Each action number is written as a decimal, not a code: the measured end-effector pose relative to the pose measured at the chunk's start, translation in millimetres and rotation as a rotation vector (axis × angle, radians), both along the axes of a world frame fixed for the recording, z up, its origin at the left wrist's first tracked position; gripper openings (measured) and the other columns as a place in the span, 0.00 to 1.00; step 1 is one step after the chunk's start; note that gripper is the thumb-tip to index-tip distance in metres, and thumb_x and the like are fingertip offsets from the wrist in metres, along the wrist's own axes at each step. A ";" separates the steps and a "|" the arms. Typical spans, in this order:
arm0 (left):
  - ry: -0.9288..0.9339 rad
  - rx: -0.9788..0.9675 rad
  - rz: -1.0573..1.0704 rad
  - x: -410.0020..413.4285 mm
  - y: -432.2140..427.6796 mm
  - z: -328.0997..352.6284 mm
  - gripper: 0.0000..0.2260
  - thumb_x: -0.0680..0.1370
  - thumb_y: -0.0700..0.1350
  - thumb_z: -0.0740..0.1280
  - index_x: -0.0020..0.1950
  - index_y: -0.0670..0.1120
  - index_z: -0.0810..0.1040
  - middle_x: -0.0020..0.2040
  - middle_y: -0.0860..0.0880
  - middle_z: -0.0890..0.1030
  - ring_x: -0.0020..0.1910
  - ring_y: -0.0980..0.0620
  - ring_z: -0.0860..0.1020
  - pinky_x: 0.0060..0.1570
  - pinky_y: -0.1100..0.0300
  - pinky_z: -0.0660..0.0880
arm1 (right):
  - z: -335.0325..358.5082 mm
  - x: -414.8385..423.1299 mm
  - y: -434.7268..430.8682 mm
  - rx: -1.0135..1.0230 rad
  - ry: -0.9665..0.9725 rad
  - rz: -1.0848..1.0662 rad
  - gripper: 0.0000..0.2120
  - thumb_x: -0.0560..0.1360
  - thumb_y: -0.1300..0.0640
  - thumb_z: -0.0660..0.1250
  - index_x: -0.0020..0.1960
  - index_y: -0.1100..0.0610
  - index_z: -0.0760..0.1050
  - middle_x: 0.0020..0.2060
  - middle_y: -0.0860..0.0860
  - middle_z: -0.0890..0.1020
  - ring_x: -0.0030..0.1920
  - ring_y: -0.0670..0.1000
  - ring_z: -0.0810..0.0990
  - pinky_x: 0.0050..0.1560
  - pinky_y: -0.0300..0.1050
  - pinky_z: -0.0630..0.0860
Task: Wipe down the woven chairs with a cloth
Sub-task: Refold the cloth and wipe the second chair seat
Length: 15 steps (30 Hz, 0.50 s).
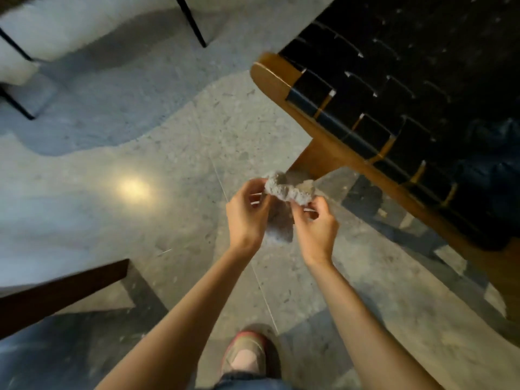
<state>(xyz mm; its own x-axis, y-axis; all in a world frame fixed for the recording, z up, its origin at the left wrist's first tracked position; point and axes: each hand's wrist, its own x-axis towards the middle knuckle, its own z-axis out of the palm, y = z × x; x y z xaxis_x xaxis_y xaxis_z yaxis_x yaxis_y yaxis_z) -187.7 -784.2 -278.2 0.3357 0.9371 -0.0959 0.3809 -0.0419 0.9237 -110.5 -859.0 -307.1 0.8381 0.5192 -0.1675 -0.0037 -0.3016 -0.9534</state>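
Cloth [289, 190], grey and nubbly like worn terry, sits bunched between both sets of fingers, held in the air and touching no chair. The left hand [247, 212] pinches its near end with thumb and fingertips. The right hand [315, 223] has its fingers curled round the far end. A loose tail of cloth hangs below the fingers, between the two palms. The grip looks like gathering or refolding, probably to make a firm pad before wiping, so the wiping itself seems not yet begun on this chair.

Up and to the right of the fingers stands the chair [394, 80]. Its seat is broad, flat black straps [363, 128] woven over and under, with small gaps at the crossings where dust would lodge. A rounded, smooth brown wooden frame [270, 74] edges it, its corner nearest the fingers. Something dark and crumpled lies on the straps far right; I cannot tell what.

Beneath the fingers is a polished speckled stone floor [168, 164], glossy enough to mirror a lamp. A shoe [244, 353] stands well below the wrists, and thin black legs [191, 21] lie far up and left.
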 end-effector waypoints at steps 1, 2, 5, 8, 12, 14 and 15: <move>0.023 -0.023 -0.004 -8.4 -0.7 16.6 0.10 0.75 0.36 0.70 0.49 0.51 0.78 0.42 0.60 0.80 0.39 0.68 0.78 0.42 0.71 0.75 | 19.4 -2.9 -4.7 -0.030 0.013 0.049 0.08 0.75 0.58 0.71 0.53 0.58 0.79 0.42 0.43 0.81 0.39 0.27 0.76 0.38 0.22 0.70; 0.047 -0.049 -0.015 -16.1 -1.3 34.7 0.11 0.74 0.35 0.70 0.49 0.51 0.78 0.42 0.58 0.81 0.39 0.68 0.77 0.42 0.71 0.75 | 40.5 -5.6 -9.4 -0.052 0.023 0.090 0.07 0.74 0.59 0.71 0.51 0.58 0.79 0.40 0.41 0.80 0.39 0.28 0.76 0.37 0.22 0.70; 0.087 -0.115 -0.052 -35.3 -2.9 98.7 0.10 0.75 0.37 0.70 0.51 0.50 0.78 0.44 0.55 0.81 0.41 0.63 0.78 0.44 0.69 0.77 | 110.4 -12.1 -19.8 -0.074 0.013 0.165 0.06 0.74 0.60 0.71 0.50 0.57 0.78 0.38 0.38 0.78 0.39 0.29 0.77 0.35 0.24 0.70; 0.093 -0.132 -0.039 -48.1 -5.3 174.3 0.10 0.74 0.38 0.71 0.51 0.51 0.77 0.43 0.57 0.79 0.39 0.62 0.77 0.40 0.68 0.77 | 186.6 -17.4 -21.5 -0.101 -0.016 0.191 0.06 0.74 0.58 0.71 0.51 0.55 0.78 0.39 0.40 0.80 0.40 0.31 0.78 0.36 0.24 0.71; 0.117 -0.113 -0.098 -65.3 -5.1 274.7 0.15 0.76 0.39 0.69 0.59 0.53 0.75 0.52 0.58 0.77 0.46 0.63 0.76 0.43 0.72 0.73 | 292.5 -26.4 -11.1 -0.134 0.007 0.247 0.06 0.74 0.58 0.71 0.50 0.52 0.77 0.40 0.39 0.79 0.40 0.31 0.78 0.37 0.26 0.72; 0.124 -0.119 -0.121 -72.9 1.9 321.7 0.15 0.76 0.40 0.68 0.59 0.55 0.75 0.55 0.54 0.77 0.46 0.59 0.76 0.44 0.72 0.72 | 345.8 -31.0 -2.7 -0.140 0.027 0.268 0.07 0.74 0.58 0.71 0.50 0.49 0.76 0.40 0.37 0.79 0.40 0.30 0.78 0.37 0.26 0.73; 0.126 -0.129 -0.123 -76.6 7.5 344.8 0.14 0.76 0.41 0.69 0.58 0.55 0.75 0.54 0.52 0.78 0.45 0.57 0.76 0.43 0.72 0.72 | 370.2 -33.1 1.7 -0.148 0.030 0.284 0.08 0.74 0.57 0.71 0.49 0.47 0.76 0.41 0.37 0.79 0.41 0.31 0.78 0.38 0.27 0.73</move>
